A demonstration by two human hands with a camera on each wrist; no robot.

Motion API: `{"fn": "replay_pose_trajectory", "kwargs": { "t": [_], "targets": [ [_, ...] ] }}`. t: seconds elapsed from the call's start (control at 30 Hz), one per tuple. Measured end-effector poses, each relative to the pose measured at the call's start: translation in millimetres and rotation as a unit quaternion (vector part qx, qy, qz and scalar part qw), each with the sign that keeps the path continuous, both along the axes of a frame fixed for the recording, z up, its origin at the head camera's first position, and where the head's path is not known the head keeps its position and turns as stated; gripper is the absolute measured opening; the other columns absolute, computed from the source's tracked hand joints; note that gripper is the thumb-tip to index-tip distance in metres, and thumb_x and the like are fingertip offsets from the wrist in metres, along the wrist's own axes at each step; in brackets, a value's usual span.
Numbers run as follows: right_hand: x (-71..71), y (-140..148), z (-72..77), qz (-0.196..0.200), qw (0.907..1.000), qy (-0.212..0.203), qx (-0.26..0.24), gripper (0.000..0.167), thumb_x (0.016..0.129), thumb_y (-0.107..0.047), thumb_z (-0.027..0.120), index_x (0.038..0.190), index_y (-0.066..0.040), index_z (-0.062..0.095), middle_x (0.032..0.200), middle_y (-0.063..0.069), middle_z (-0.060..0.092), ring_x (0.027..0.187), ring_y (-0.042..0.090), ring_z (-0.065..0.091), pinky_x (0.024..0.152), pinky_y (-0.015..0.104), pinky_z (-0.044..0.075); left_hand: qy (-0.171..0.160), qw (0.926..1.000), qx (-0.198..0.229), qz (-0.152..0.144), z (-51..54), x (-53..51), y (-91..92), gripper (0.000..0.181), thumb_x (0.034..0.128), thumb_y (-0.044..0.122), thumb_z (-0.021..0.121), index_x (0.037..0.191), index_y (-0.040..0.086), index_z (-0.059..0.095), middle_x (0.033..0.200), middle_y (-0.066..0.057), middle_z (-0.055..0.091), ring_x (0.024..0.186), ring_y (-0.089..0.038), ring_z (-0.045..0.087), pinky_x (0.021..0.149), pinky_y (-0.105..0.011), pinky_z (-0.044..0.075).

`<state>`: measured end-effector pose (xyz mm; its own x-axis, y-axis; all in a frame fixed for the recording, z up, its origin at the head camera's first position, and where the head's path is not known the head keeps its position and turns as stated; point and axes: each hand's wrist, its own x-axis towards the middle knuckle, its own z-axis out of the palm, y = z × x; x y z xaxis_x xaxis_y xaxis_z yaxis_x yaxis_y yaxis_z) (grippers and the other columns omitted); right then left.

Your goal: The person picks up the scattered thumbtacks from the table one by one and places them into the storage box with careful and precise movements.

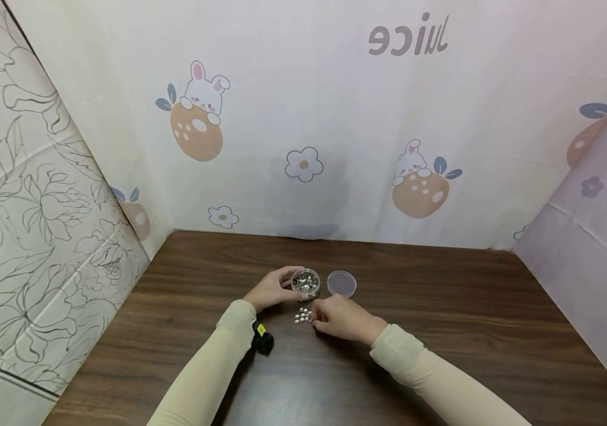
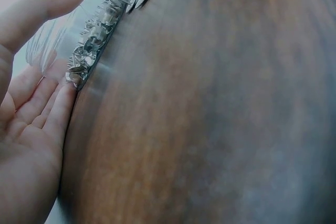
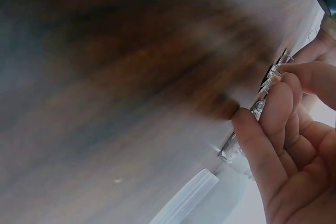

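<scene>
A clear round container full of silver thumbtacks stands on the brown table. My left hand holds it from the left, thumb on the near side and fingers behind, with the clear wall between them in the left wrist view. Just in front, a small group of loose thumbtacks lies on the wood, several with pins up. At the right edge of that group is my right hand, its thumb and forefinger pinched together at a thumbtack, which the fingertips partly hide.
A clear round lid lies flat behind my right hand, right of the container. A black strap with a yellow label is on my left wrist. Patterned cloth hangs along the table's back and sides.
</scene>
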<state>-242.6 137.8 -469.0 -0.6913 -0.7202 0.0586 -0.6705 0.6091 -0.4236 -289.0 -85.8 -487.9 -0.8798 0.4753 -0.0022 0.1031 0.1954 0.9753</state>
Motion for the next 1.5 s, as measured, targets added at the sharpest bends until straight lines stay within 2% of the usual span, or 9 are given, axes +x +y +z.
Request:
{"fn": "replay_pose_trajectory", "kwargs": {
  "t": [0.5, 0.77, 1.07, 1.37, 1.5],
  "targets": [
    [4.9, -2, 3.9, -0.002, 0.9997, 0.026, 0.002, 0.013, 0.09, -0.004, 0.067, 0.082, -0.014, 0.062, 0.06, -0.013, 0.047, 0.051, -0.002, 0.041, 0.047, 0.019, 0.04, 0.003, 1.0, 0.003, 0.001, 2.0, 1.9, -0.2, 0.071, 0.0851, 0.011, 0.082, 0.147, 0.003, 0.048, 0.142, -0.017, 0.052, 0.135, -0.035, 0.046, 0.113, -0.048, 0.037],
    [6.2, -2, 5.3, -0.007, 0.9998, 0.017, 0.003, 0.014, 0.091, -0.004, 0.063, 0.083, -0.015, 0.057, 0.063, -0.012, 0.047, 0.052, -0.001, 0.041, 0.048, 0.019, 0.039, 0.003, 1.0, 0.002, 0.001, 1.9, 2.8, -0.4, 0.071, 0.0855, 0.011, 0.082, 0.147, 0.003, 0.047, 0.142, -0.018, 0.052, 0.134, -0.036, 0.046, 0.112, -0.049, 0.037],
    [1.2, 0, 4.8, -0.007, 0.9999, -0.011, -0.002, 0.012, 0.095, -0.006, 0.059, 0.087, -0.014, 0.057, 0.066, -0.012, 0.05, 0.054, -0.001, 0.043, 0.05, 0.02, 0.041, -0.001, 1.0, 0.001, 0.001, 2.6, 2.6, 0.0, 0.072, 0.0853, 0.012, 0.082, 0.148, 0.003, 0.047, 0.143, -0.017, 0.052, 0.136, -0.034, 0.045, 0.114, -0.048, 0.035],
    [-3.5, 0, 10.4, 0.001, 0.9994, -0.01, -0.034, 0.009, 0.096, -0.005, 0.059, 0.09, -0.012, 0.059, 0.061, -0.013, 0.048, 0.051, -0.001, 0.04, 0.048, 0.019, 0.038, -0.002, 1.0, 0.0, 0.004, 3.3, 2.4, 0.7, 0.071, 0.0855, 0.012, 0.082, 0.148, 0.005, 0.048, 0.142, -0.016, 0.053, 0.136, -0.034, 0.045, 0.113, -0.049, 0.037],
    [-6.8, 0, 11.9, -0.006, 0.999, 0.007, -0.044, 0.009, 0.095, -0.004, 0.059, 0.09, -0.012, 0.059, 0.063, -0.013, 0.05, 0.052, -0.001, 0.042, 0.049, 0.02, 0.041, -0.002, 1.0, 0.001, 0.003, 3.8, 2.9, 0.5, 0.071, 0.0859, 0.011, 0.081, 0.148, 0.005, 0.048, 0.144, -0.016, 0.051, 0.136, -0.034, 0.045, 0.113, -0.048, 0.036]
  ]
}}
